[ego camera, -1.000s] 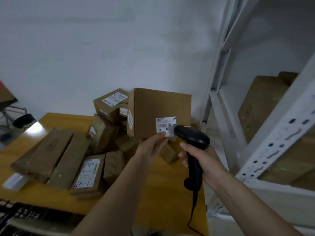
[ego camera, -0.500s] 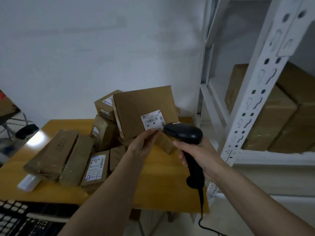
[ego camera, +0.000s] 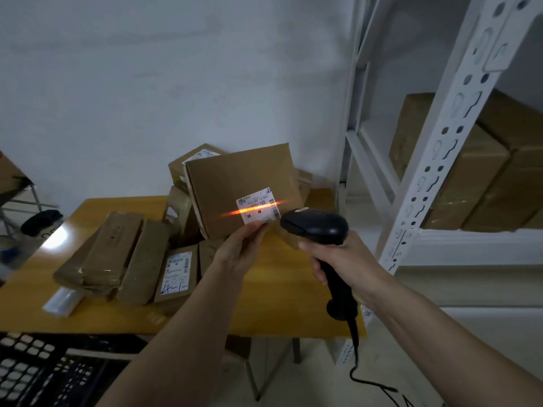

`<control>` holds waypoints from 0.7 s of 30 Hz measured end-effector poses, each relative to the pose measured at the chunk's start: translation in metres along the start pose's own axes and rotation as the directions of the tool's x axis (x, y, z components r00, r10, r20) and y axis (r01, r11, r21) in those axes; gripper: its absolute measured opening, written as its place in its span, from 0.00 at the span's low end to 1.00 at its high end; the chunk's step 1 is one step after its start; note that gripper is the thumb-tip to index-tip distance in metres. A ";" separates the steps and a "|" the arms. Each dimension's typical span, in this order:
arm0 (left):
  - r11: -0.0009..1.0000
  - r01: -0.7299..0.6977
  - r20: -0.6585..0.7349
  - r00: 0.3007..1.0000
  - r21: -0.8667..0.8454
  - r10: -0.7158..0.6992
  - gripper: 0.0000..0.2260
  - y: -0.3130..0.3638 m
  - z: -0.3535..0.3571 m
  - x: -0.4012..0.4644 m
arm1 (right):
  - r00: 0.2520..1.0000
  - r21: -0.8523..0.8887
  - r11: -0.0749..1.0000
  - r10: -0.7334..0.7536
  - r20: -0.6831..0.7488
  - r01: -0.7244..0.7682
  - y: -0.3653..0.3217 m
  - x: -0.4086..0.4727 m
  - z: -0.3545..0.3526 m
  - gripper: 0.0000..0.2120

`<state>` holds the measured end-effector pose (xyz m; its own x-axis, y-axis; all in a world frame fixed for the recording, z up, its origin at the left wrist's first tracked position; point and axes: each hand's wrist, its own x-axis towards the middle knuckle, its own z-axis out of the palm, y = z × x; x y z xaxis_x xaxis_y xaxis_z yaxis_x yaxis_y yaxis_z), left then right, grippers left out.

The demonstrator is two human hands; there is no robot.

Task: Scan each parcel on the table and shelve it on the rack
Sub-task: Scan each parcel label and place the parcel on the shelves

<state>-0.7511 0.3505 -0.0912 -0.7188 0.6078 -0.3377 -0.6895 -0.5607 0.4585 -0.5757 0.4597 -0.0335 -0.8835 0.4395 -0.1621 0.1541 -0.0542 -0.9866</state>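
My left hand (ego camera: 238, 251) holds a brown cardboard parcel (ego camera: 232, 183) by its lower edge, tilted, above the wooden table (ego camera: 276, 292). A white barcode label (ego camera: 257, 205) faces me, and an orange-red scan line crosses it. My right hand (ego camera: 346, 261) grips a black corded barcode scanner (ego camera: 318, 224), whose head points at the label from just to the right. The white metal rack (ego camera: 440, 154) stands at the right.
Several more brown parcels (ego camera: 129, 257) lie piled on the table's left and back. Large cardboard boxes (ego camera: 470, 171) fill the rack's shelf. A black keyboard (ego camera: 35, 368) is at the lower left. The scanner's cable (ego camera: 361, 374) hangs below the table edge.
The parcel has tilted and sunk a little in my left hand. The scanner's orange-red line now shines across the label. The view has swung so the rack looms closer.
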 end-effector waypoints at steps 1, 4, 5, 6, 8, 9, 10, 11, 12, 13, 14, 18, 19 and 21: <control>1.000 -0.006 0.004 1.000 0.008 0.006 0.18 0.001 -0.002 -0.002 | 1.000 -0.007 1.000 0.000 0.003 0.000 0.000 -0.002 0.002 0.14; 1.000 -0.004 0.008 1.000 0.027 0.004 0.18 0.007 -0.007 -0.008 | 1.000 -0.023 1.000 -0.002 0.018 0.003 0.000 -0.006 0.008 0.14; 0.999 -0.003 0.006 1.000 0.033 0.002 0.19 0.008 -0.008 -0.010 | 1.000 -0.027 1.000 -0.004 0.024 0.004 -0.001 -0.008 0.010 0.14; 0.999 -0.003 0.003 1.000 0.039 0.003 0.19 0.009 -0.009 -0.013 | 1.000 -0.032 0.999 -0.004 0.029 0.005 -0.001 -0.009 0.011 0.14; 0.999 -0.004 0.000 1.000 0.037 0.004 0.23 0.011 -0.011 -0.019 | 0.999 -0.040 0.999 -0.005 0.035 0.006 -0.001 -0.013 0.014 0.14; 0.999 -0.002 0.001 1.000 0.034 0.002 0.26 0.012 -0.012 -0.022 | 0.999 -0.041 0.999 -0.009 0.036 0.011 -0.001 -0.015 0.016 0.15; 0.999 -0.001 0.003 1.000 0.033 0.001 0.29 0.012 -0.012 -0.025 | 0.999 -0.042 0.999 -0.014 0.035 0.016 -0.001 -0.016 0.018 0.15; 0.999 -0.002 0.006 1.000 0.034 0.001 0.30 0.013 -0.013 -0.028 | 0.999 -0.042 0.999 -0.018 0.030 0.019 0.000 -0.018 0.019 0.15; 0.999 -0.003 0.010 1.000 0.042 0.003 0.31 0.013 -0.014 -0.032 | 1.000 -0.041 0.999 -0.019 0.023 0.020 0.000 -0.020 0.021 0.15; 0.998 -0.004 0.017 1.000 0.055 0.003 0.31 0.013 -0.014 -0.035 | 1.000 -0.040 0.999 -0.019 0.016 0.020 0.001 -0.022 0.023 0.15; 0.998 -0.001 0.022 1.000 0.070 -0.001 0.31 0.012 -0.015 -0.038 | 1.000 -0.041 0.999 -0.019 0.013 0.019 0.002 -0.025 0.025 0.15; 0.992 0.030 0.021 0.999 0.123 -0.033 0.21 0.011 -0.022 -0.047 | 1.000 -0.021 1.000 -0.015 -0.006 0.015 0.008 -0.037 0.034 0.13; 0.990 0.036 0.022 0.999 0.136 -0.040 0.19 0.011 -0.025 -0.048 | 1.000 -0.023 1.000 -0.013 -0.011 0.012 0.010 -0.041 0.036 0.13; 0.987 0.054 0.029 0.998 0.150 -0.059 0.16 0.011 -0.032 -0.050 | 1.000 -0.030 1.000 -0.009 -0.016 0.009 0.013 -0.050 0.040 0.12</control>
<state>-0.7259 0.2964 -0.0955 -0.6741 0.6558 -0.3398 -0.7058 -0.4362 0.5582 -0.5476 0.4013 -0.0393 -0.8779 0.4538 -0.1528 0.1595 -0.0236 -0.9869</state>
